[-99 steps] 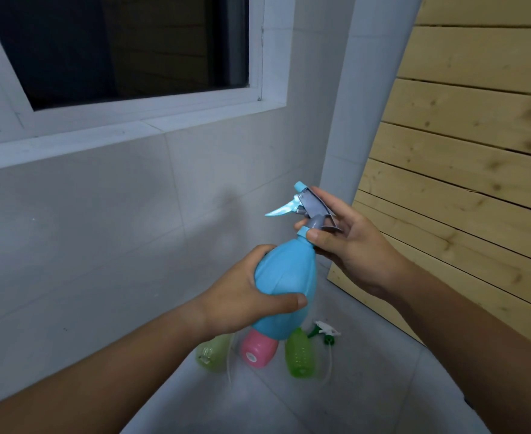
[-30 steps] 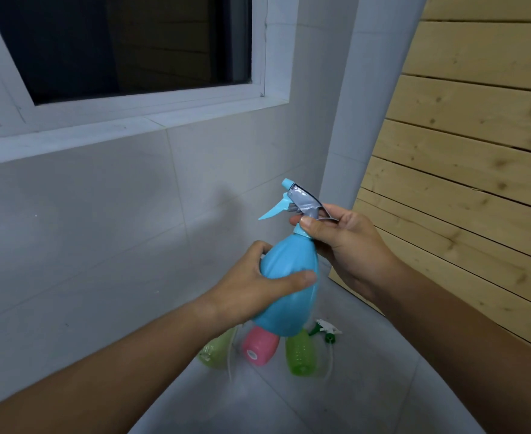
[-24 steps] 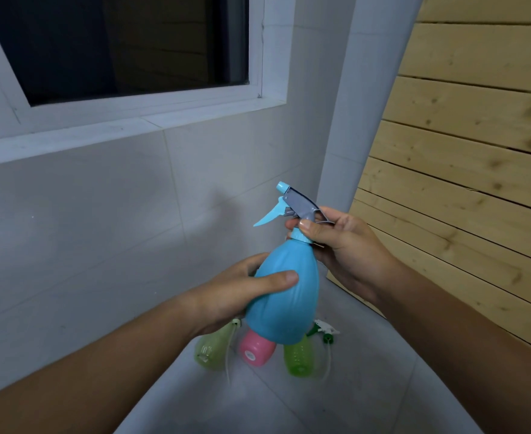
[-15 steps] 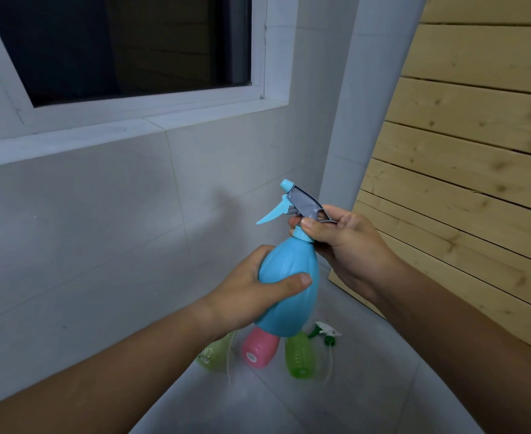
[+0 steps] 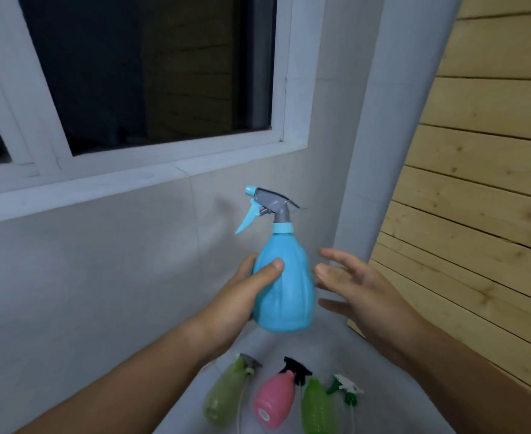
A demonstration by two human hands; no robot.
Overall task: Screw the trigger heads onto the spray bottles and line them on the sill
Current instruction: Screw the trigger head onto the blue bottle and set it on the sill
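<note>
Blue bottle: upright in the air, below the sill, trigger head seated on its neck; looks screwed on.
Left hand: wrapped around the bottle's belly, thumb across the front.
Right hand: spread wide, just beside the bottle, holding nothing.
Sill: no bottle on it.
Floor: light green bottle, pink bottle, green bottle lying down; green-white trigger head loose beside the last.
Progress: judged one head fitted, none lined up, three bottles left.

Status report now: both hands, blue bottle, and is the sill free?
Left hand grips blue bottle, upright, trigger head on. Right hand open, beside it. Sill shows nothing on it.
</note>
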